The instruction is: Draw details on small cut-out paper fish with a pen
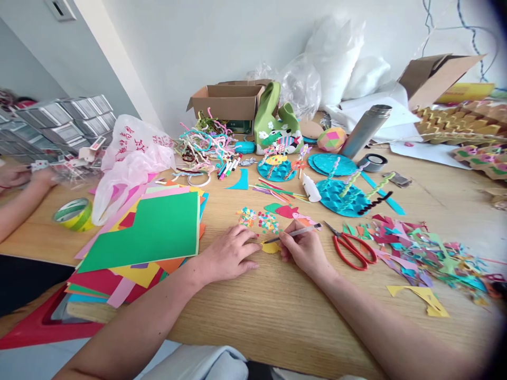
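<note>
My right hand [303, 245] is closed around a slim grey pen [304, 230], its dark tip resting at a small yellow paper cutout [271, 247] on the table. My left hand [233, 250] lies flat just left of the cutout, fingers stretched out and slightly apart, with nothing in them. Behind the cutout are small piles of coloured paper dots [269, 221] and a red fish-shaped paper piece [287, 211], with green and pink ones beside it. Scissors with red handles [354, 252] lie right of my right hand.
Stacked coloured paper [158, 221] covers the table's left side, beside yellow tape [73, 214]. Paper scraps [420, 248] spread at the right. Farther back stand a white glue bottle [311, 188], blue decorated discs [343, 198], a metal flask [366, 131] and a green felt bag [273, 124]. Another person's arm [24, 203] is far left.
</note>
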`<state>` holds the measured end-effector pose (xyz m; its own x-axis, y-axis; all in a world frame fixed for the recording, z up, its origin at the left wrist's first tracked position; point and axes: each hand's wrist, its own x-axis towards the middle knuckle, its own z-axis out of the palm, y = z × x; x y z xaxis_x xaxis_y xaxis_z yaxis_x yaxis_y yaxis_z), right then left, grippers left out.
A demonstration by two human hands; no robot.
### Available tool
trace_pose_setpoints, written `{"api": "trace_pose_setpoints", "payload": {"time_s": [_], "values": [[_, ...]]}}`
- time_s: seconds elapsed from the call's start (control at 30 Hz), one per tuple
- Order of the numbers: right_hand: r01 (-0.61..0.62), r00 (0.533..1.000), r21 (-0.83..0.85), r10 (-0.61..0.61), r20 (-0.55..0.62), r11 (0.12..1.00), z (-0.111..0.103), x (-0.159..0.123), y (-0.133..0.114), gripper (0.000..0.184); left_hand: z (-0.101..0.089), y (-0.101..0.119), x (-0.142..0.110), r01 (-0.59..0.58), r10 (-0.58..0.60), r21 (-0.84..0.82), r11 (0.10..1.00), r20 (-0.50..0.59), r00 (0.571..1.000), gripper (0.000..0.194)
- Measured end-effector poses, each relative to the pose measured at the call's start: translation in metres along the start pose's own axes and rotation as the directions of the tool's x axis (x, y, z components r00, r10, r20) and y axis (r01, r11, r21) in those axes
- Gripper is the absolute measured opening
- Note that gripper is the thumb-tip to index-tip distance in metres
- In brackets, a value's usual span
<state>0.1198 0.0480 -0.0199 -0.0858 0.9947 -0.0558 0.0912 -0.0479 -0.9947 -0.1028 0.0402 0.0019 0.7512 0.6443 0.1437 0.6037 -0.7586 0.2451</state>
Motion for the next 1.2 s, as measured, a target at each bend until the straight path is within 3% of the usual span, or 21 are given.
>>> {"api": "trace_pose_setpoints", "payload": {"time_s": [1.2], "values": [[-0.012,1.0,-0.014,0.012,-0.018,1.0,0.0003,-0.0015,-0.0033,0.026,0.002,-0.0011,-0.001,0.0,0.0,-0.008,1.0,-0.005,1.0,0.039]]}}
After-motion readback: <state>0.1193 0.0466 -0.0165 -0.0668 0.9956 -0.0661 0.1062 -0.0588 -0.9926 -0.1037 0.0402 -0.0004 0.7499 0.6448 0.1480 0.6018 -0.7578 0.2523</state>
